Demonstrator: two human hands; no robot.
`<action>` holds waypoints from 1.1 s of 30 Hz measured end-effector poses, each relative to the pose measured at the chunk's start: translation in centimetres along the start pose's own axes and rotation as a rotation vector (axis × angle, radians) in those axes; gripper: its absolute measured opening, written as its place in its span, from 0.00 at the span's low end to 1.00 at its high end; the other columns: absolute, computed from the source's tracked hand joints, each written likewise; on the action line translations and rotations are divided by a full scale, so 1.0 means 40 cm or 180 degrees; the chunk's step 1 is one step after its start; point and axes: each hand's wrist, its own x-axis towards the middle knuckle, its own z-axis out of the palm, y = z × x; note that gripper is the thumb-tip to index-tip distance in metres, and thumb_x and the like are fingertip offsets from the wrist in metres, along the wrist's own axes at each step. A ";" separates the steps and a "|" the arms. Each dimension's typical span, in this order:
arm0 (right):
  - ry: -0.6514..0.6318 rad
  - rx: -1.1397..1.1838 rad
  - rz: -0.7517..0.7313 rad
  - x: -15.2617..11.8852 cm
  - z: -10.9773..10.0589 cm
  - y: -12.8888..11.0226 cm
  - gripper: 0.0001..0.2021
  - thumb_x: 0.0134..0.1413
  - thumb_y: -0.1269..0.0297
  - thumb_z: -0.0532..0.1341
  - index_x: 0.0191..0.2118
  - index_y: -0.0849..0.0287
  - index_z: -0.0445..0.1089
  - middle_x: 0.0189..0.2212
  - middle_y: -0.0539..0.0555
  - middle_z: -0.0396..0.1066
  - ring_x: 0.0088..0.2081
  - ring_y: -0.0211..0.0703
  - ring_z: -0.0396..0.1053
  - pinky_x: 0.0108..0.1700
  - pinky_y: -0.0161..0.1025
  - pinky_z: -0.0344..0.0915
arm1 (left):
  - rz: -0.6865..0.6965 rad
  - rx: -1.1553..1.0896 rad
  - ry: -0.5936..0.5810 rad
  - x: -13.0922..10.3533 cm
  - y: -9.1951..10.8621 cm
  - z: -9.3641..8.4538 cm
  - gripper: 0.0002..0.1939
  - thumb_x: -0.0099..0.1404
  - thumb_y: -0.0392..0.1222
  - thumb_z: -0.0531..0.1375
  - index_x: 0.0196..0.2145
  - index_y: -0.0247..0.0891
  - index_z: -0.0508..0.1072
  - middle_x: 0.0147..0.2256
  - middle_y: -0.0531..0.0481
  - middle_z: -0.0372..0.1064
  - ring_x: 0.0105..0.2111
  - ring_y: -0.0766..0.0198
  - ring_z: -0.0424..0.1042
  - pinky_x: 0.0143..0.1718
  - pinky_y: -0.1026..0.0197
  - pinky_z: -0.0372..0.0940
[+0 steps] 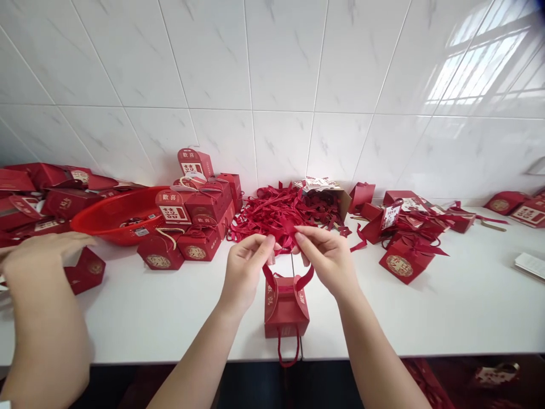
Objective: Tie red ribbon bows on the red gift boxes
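The person sits or stands close to the white table (349,326); which of the two, I cannot tell. The left hand (246,267) is gripping a red ribbon (305,278) between the thumb and the bent fingers. The right hand (327,260) is pinching the same ribbon in a similar manner, and the two hands are near each other, with the fingertips almost meeting. From the fingers, two ends of the ribbon go down to the top of a small red box (286,311). This box is upright on the table, close to the front edge and below the hands, between the two forearms. A red cord loop (289,363) hangs from its near side, past the table edge.

Behind the hands there is a loose heap of red ribbons (272,210), and just beside it, on the right, an open carton (343,200) lies near the tiled wall (281,62). To the left, several red boxes (208,201) are stacked, and next to them is a bright red plastic basket (106,227). To the right, more boxes lie in a group; the front one, a box with a bow (406,261), bears a round gold print. At the far left, the hand of a co-worker (38,247) is beside a dark red box (87,270); I cannot tell whether it holds something.
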 end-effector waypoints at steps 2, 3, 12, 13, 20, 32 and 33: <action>-0.0294 0.0060 -0.0016 -0.008 0.004 -0.002 0.12 0.53 0.59 0.62 0.39 0.59 0.75 0.23 0.50 0.74 0.25 0.37 0.70 0.26 0.35 0.68 | 0.0022 0.0422 -0.0058 -0.004 0.000 0.002 0.13 0.58 0.47 0.63 0.21 0.38 0.73 0.18 0.55 0.62 0.22 0.68 0.60 0.27 0.64 0.57; -0.0391 0.0121 -0.0015 -0.012 0.006 -0.003 0.12 0.52 0.58 0.63 0.40 0.59 0.75 0.25 0.51 0.74 0.27 0.39 0.71 0.28 0.36 0.70 | 0.0029 0.0619 -0.0072 -0.006 0.002 0.003 0.12 0.58 0.46 0.63 0.21 0.38 0.74 0.18 0.54 0.63 0.22 0.68 0.60 0.26 0.64 0.57; -0.0762 -0.0045 -0.0423 -0.004 -0.020 0.028 0.09 0.59 0.61 0.57 0.39 0.57 0.74 0.26 0.50 0.73 0.29 0.37 0.71 0.29 0.34 0.68 | -0.0377 0.0786 -0.0798 -0.006 0.003 -0.017 0.09 0.59 0.42 0.60 0.24 0.38 0.77 0.24 0.49 0.71 0.28 0.61 0.68 0.33 0.61 0.63; -0.0883 -0.0162 -0.0542 -0.001 -0.030 0.032 0.09 0.60 0.62 0.56 0.39 0.56 0.74 0.27 0.51 0.73 0.30 0.38 0.71 0.30 0.35 0.69 | -0.0494 0.0635 -0.0845 -0.003 0.000 -0.024 0.10 0.58 0.41 0.59 0.22 0.38 0.76 0.22 0.49 0.69 0.27 0.62 0.67 0.32 0.61 0.63; -0.1469 -0.1559 -0.1880 0.012 -0.077 0.040 0.14 0.63 0.72 0.50 0.43 0.54 0.73 0.37 0.54 0.75 0.42 0.43 0.69 0.44 0.44 0.66 | -0.0980 -0.0383 -0.0683 0.016 -0.016 -0.049 0.12 0.58 0.39 0.58 0.19 0.37 0.72 0.21 0.51 0.65 0.26 0.64 0.63 0.33 0.61 0.62; -0.0746 -0.1763 -0.2008 -0.014 -0.088 0.067 0.18 0.58 0.76 0.55 0.49 0.51 0.71 0.44 0.55 0.73 0.45 0.44 0.68 0.47 0.46 0.64 | 0.1035 0.2704 -0.0613 -0.036 0.007 -0.049 0.07 0.61 0.42 0.60 0.31 0.42 0.79 0.36 0.47 0.76 0.41 0.54 0.70 0.50 0.51 0.54; -0.0580 -0.1664 -0.1931 -0.024 -0.094 0.074 0.18 0.57 0.76 0.56 0.49 0.50 0.71 0.43 0.55 0.72 0.44 0.44 0.68 0.45 0.45 0.65 | 0.1329 0.3023 -0.0495 -0.043 0.002 -0.055 0.06 0.61 0.40 0.60 0.33 0.42 0.78 0.37 0.47 0.76 0.42 0.54 0.69 0.51 0.50 0.52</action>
